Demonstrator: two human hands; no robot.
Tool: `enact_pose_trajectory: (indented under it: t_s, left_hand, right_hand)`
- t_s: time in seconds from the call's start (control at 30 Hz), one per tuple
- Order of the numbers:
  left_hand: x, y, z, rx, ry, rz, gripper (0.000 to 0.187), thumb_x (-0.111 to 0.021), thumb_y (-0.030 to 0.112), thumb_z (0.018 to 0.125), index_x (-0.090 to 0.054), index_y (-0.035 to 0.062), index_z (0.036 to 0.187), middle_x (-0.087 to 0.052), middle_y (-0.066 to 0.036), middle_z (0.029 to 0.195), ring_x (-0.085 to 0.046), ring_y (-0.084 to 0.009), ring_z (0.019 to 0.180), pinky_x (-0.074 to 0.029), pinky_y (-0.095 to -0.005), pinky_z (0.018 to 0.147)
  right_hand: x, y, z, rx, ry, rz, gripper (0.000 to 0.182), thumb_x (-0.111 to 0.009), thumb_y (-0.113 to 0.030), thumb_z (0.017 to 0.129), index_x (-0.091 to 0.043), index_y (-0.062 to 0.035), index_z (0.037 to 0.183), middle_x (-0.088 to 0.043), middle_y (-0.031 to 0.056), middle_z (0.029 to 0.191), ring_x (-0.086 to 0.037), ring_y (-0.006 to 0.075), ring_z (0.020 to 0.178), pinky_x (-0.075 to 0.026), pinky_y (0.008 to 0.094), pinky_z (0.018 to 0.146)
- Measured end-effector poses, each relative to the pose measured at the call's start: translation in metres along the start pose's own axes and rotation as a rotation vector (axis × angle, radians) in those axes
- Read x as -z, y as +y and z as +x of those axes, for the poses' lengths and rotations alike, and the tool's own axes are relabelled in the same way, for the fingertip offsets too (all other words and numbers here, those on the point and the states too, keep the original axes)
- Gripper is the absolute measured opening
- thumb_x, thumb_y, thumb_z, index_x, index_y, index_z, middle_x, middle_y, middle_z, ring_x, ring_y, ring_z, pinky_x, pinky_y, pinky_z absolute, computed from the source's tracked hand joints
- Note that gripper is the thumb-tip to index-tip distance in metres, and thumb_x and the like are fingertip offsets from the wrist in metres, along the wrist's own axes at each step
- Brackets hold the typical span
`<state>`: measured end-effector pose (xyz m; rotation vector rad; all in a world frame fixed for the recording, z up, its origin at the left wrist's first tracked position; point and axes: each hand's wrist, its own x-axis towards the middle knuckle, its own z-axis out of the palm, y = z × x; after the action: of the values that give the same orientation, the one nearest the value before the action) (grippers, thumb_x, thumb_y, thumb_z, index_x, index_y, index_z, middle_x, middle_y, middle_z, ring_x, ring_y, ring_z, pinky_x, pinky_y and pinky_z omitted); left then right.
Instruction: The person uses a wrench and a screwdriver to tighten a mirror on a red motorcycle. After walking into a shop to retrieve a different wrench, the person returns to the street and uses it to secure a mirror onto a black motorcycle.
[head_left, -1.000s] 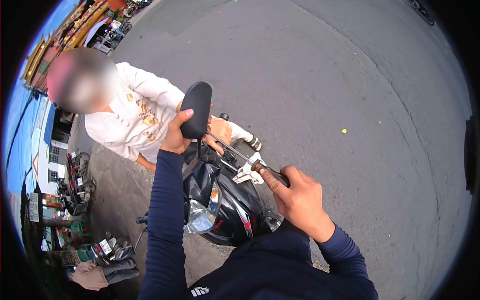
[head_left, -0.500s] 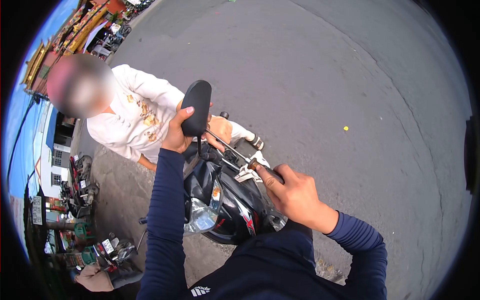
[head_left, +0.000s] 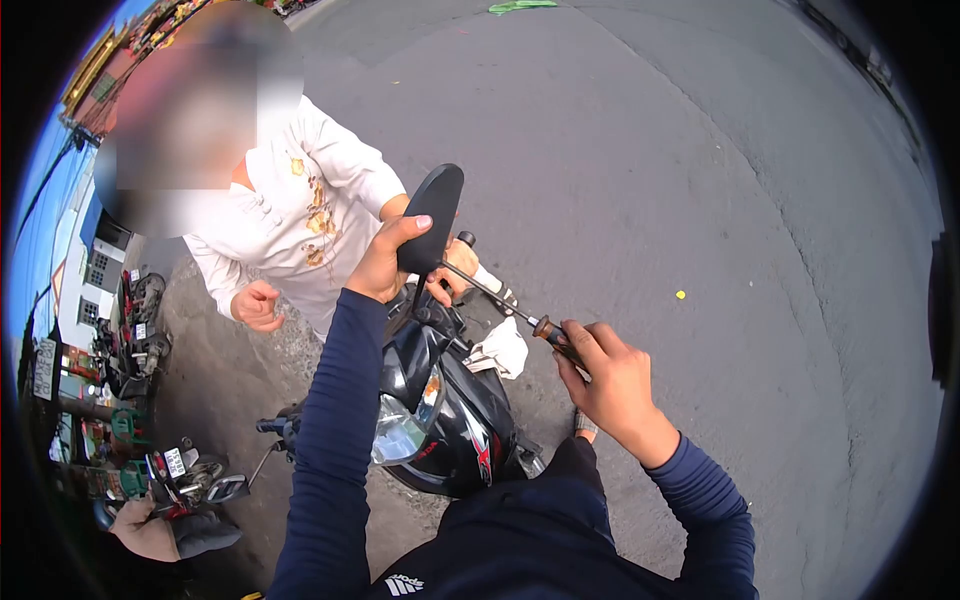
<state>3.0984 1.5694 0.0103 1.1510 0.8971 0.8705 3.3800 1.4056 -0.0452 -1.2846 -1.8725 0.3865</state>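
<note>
Left hand point(head_left: 385, 262) is closed around the black mirror housing point(head_left: 431, 220), thumb laid on its back face. Right hand point(head_left: 612, 385) is wrapped tight on the brown handle of the screwdriver point(head_left: 520, 315); the shaft is run up-left from that grip to the mirror stem, just below the left hand. A white rag point(head_left: 500, 348) is draped on the handlebar between both hands. The black scooter point(head_left: 440, 410) is seen beneath them. A person in a white shirt point(head_left: 300, 215) is stood beyond the mirror.
</note>
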Motion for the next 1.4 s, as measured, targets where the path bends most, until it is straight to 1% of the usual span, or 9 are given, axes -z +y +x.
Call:
enact_pose_trajectory:
  t_s: [0.07, 0.17, 0.2, 0.33, 0.47, 0.57, 0.67, 1.07, 1.4]
  left_hand:
    - [0.010, 0.004, -0.007, 0.016, -0.009, -0.041, 0.052, -0.062, 0.035, 0.087, -0.056, -0.0062, 0.118, -0.063, -0.013, 0.090, -0.064, -0.0199, 0.070, -0.053, -0.0290, 0.051]
    - [0.025, 0.005, -0.018, 0.029, 0.018, -0.057, 0.047, -0.064, 0.036, 0.086, -0.058, -0.0061, 0.107, -0.061, -0.014, 0.087, -0.064, -0.0216, 0.066, -0.054, -0.0311, 0.046]
    - [0.032, 0.004, -0.021, 0.033, 0.030, -0.050, 0.047, -0.064, 0.036, 0.086, -0.058, -0.0062, 0.105, -0.061, -0.015, 0.085, -0.064, -0.0218, 0.063, -0.054, -0.0319, 0.044]
    - [0.045, 0.003, -0.024, 0.051, -0.048, -0.006, 0.046, -0.064, 0.039, 0.086, -0.060, -0.0063, 0.096, -0.061, -0.013, 0.079, -0.060, -0.0185, 0.058, -0.050, -0.0307, 0.043]
    - [0.048, 0.008, -0.023, 0.032, -0.041, 0.045, 0.044, -0.063, 0.040, 0.087, -0.061, -0.0035, 0.091, -0.062, -0.012, 0.081, -0.061, -0.0179, 0.067, -0.048, -0.0272, 0.056]
    - [0.044, 0.008, -0.025, 0.048, -0.029, 0.063, 0.044, -0.064, 0.041, 0.087, -0.061, -0.0028, 0.092, -0.062, -0.011, 0.083, -0.062, -0.0181, 0.073, -0.048, -0.0277, 0.064]
    - [0.041, 0.005, -0.027, 0.099, -0.031, 0.026, 0.046, -0.065, 0.042, 0.086, -0.060, -0.0030, 0.095, -0.061, -0.011, 0.085, -0.062, -0.0181, 0.074, -0.049, -0.0287, 0.065]
    - [0.016, -0.008, -0.008, 0.104, -0.014, -0.009, 0.063, -0.062, 0.042, 0.087, -0.055, -0.0054, 0.128, -0.063, -0.016, 0.092, -0.064, -0.0198, 0.075, -0.053, -0.0285, 0.054]
    - [0.024, -0.021, 0.006, 0.098, 0.008, -0.042, 0.056, -0.065, 0.042, 0.085, -0.057, -0.0033, 0.116, -0.062, -0.013, 0.088, -0.062, -0.0177, 0.069, -0.052, -0.0279, 0.055]
  right_hand:
    - [-0.012, -0.016, -0.003, 0.129, 0.020, -0.344, 0.040, -0.077, -0.020, 0.085, -0.065, -0.0016, 0.118, -0.067, 0.0134, 0.088, -0.058, 0.0041, 0.061, -0.044, 0.0269, 0.049]
    - [-0.031, -0.016, 0.001, -0.306, -0.134, 0.408, 0.037, -0.075, -0.022, 0.088, -0.065, 0.0003, 0.116, -0.065, 0.0082, 0.081, -0.055, 0.0050, 0.057, -0.041, 0.0259, 0.045]
    - [-0.017, -0.031, 0.014, -0.817, -0.376, 0.890, 0.037, -0.074, -0.022, 0.090, -0.065, 0.0038, 0.114, -0.063, 0.0037, 0.079, -0.051, 0.0064, 0.053, -0.038, 0.0243, 0.043]
    - [-0.018, -0.025, 0.011, -0.860, -0.337, 1.321, 0.034, -0.073, -0.014, 0.090, -0.063, 0.0072, 0.115, -0.065, 0.0096, 0.093, -0.058, 0.0103, 0.060, -0.044, 0.0231, 0.050]
    - [-0.035, -0.048, -0.009, -0.498, 0.098, 1.046, 0.035, -0.075, -0.001, 0.084, -0.063, 0.0067, 0.116, -0.063, 0.0134, 0.112, -0.070, 0.0225, 0.094, -0.058, 0.0326, 0.083]
    - [-0.049, -0.044, -0.022, 0.072, 0.135, -0.189, 0.037, -0.080, -0.011, 0.078, -0.067, 0.0007, 0.110, -0.066, 0.0101, 0.098, -0.070, 0.0219, 0.073, -0.057, 0.0304, 0.062]
    - [-0.047, -0.046, -0.022, 0.135, 0.114, -0.356, 0.037, -0.081, -0.009, 0.075, -0.067, -0.0015, 0.109, -0.066, 0.0073, 0.088, -0.066, 0.0218, 0.061, -0.053, 0.0317, 0.051]
    - [-0.035, -0.020, -0.028, -0.029, 0.296, 0.189, 0.031, -0.082, -0.011, 0.074, -0.071, -0.0037, 0.101, -0.069, 0.0078, 0.085, -0.069, 0.0216, 0.067, -0.054, 0.0334, 0.056]
    - [-0.045, 0.008, -0.010, 0.034, 0.137, -0.244, 0.025, -0.079, -0.019, 0.083, -0.070, -0.0012, 0.098, -0.066, 0.0058, 0.074, -0.058, 0.0156, 0.050, -0.046, 0.0296, 0.046]
